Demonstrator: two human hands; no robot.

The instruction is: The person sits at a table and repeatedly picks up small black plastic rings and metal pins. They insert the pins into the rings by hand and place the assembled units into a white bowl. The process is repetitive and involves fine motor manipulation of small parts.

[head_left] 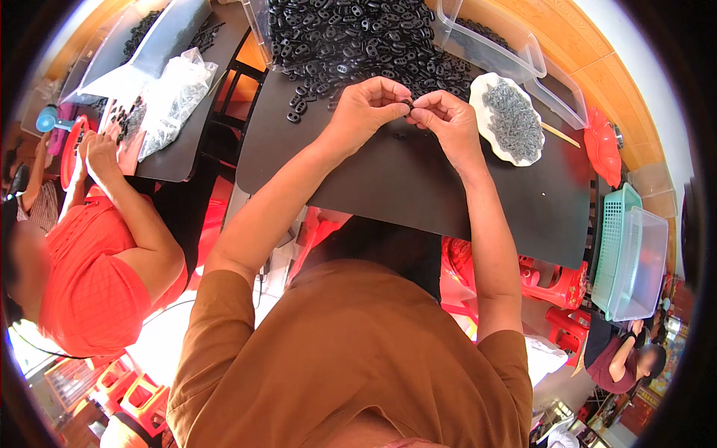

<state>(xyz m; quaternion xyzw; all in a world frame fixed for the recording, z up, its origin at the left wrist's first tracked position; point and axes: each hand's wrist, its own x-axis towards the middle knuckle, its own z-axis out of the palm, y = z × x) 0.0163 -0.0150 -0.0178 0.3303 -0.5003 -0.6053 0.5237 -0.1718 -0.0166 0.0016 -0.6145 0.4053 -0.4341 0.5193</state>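
Observation:
My left hand (364, 113) and my right hand (451, 125) meet above the dark table (351, 179). Both pinch one small black oval piece (407, 104) between thumbs and fingertips, which partly cover it. Beyond them spreads a large heap of black oval pieces with two holes (351, 37), several lying loose at its near left edge. To the right of my right hand sits a white scalloped plate (484, 119), filled with small clear grey parts (514, 119) whose exact kind is too small to tell.
Clear plastic bins (508, 56) stand at the back right, near a wooden stick (560, 134) and a red dish (602, 145). A green basket (616, 239) is at the far right. On the left, a person in red (104, 269) works at another table holding a clear bag (179, 97).

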